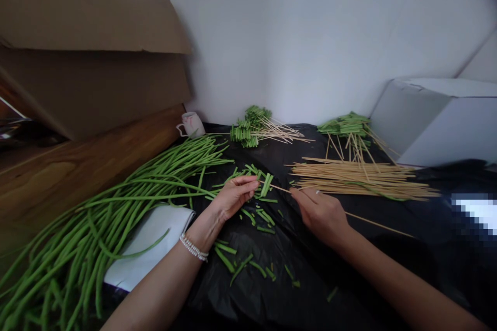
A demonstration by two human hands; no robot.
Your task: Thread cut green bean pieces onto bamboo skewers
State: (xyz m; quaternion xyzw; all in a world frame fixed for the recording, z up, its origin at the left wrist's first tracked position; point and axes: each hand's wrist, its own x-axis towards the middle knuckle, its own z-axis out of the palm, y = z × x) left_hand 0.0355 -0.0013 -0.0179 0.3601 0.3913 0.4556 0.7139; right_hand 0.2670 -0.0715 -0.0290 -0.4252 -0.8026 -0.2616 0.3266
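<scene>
My right hand [322, 212], with a ring on one finger, is closed round a thin wooden skewer [280, 187] whose rear end sticks out behind it to the lower right. A few short cut pieces of green long bean [266, 185] sit side by side across the skewer near its front end. At that front end my left hand [236, 195], wearing a beaded bracelet, has its thumb and fingers pinched together; the fingertips meet the skewer's tip and hide it. Loose cut bean pieces [265, 217] lie on the black plastic sheet [248, 300] between and below the hands.
Long whole beans [112, 207] lie at left, partly over a white folded sheet [155, 240]. Bare skewers [361, 178] are piled at right. Filled skewers lie in a back-middle bunch [244, 132] and a back-right bunch [345, 125]. A mug [192, 125], cardboard box [93, 57] and white box [438, 119] stand around.
</scene>
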